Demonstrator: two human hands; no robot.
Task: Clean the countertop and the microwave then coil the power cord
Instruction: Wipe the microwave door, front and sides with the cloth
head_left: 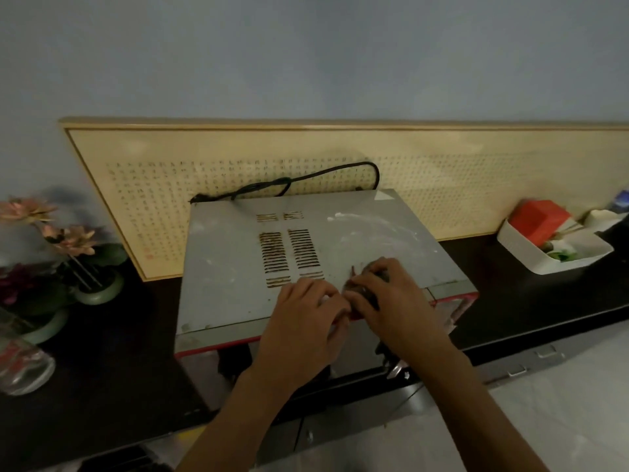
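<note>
A grey microwave (235, 260) with red front trim stands on the dark countertop (102, 369). Its top has vent slots and white smears at the back right. Both my hands rest on the front of its top. My right hand (391, 294) is closed on a small dark cloth (366, 287). My left hand (306, 315) touches the same cloth at its left end, fingers curled on it. The black power cord (306, 178) lies loosely looped behind the microwave against the board.
A framed beige board (476, 172) leans on the wall behind. Artificial flowers in green pots (85, 267) and a glass jar (23, 366) stand at the left. A white tray (517, 247) with a red box and other items sits at the right.
</note>
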